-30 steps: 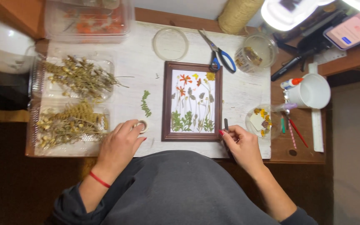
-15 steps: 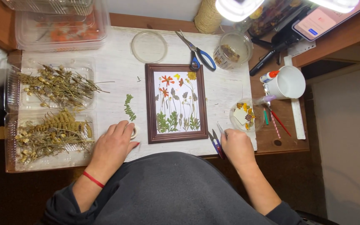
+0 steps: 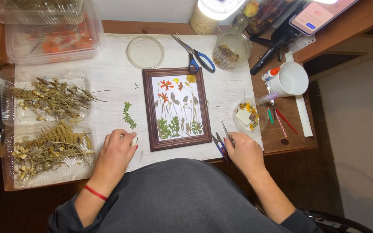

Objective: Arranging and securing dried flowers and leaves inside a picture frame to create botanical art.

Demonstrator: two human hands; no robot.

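Flowers are already filling the brown wooden frame [image 3: 177, 108] at the centre of the picture: orange and yellow blooms are lying along its top, grey stems are running down the middle, green fronds are sitting at the bottom edge. The arrangement is looking close to full, as far as you can judge from here.

Your left hand [image 3: 118, 154], lower left of centre, is curling over a small white roll of tape [image 3: 133, 140], fingers closed around it on the white board [image 3: 109, 82]. Your right hand [image 3: 243, 152], lower right of centre, is gripping thin metal tweezers [image 3: 225, 130], with small blue snips [image 3: 219, 146] lying just beside it.

A loose green sprig [image 3: 129, 115] is lying outside the frame to its left, not yet placed. More petals are waiting in the round dish [image 3: 249, 116] at the right, and dried stems are sitting in the clear trays [image 3: 48, 125] at the left.
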